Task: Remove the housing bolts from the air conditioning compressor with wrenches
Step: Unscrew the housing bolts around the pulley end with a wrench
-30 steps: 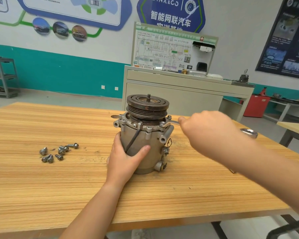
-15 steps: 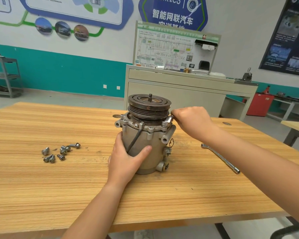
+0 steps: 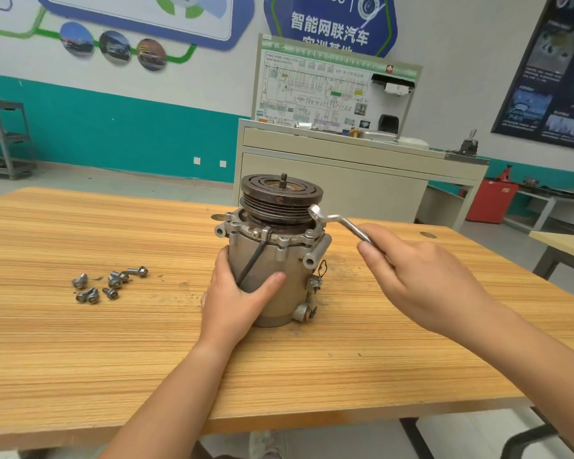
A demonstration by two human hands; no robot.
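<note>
Grey metal cylindrical compressor [image 3: 295, 293] upright on wooden table [image 3: 113, 359], left hand [image 3: 236, 303] clasping body; right hand [image 3: 424, 279] grips silver bent wrench [image 3: 338, 223] at its right flange. Risk: wrench slipping off bolt, compressor tipping under pull.

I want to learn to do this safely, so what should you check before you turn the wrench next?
1. The compressor stands upright on the table: ok.
2. The left hand grips the compressor's body to steady it: ok.
3. The right hand grips the wrench by its handle: ok.
4. The wrench's head sits fully on a bolt: cannot tell. It is at the top rim on the right side, but it hides the bolt.
5. The loose bolts lie together on the table, off to the left of both hands: ok.
</note>
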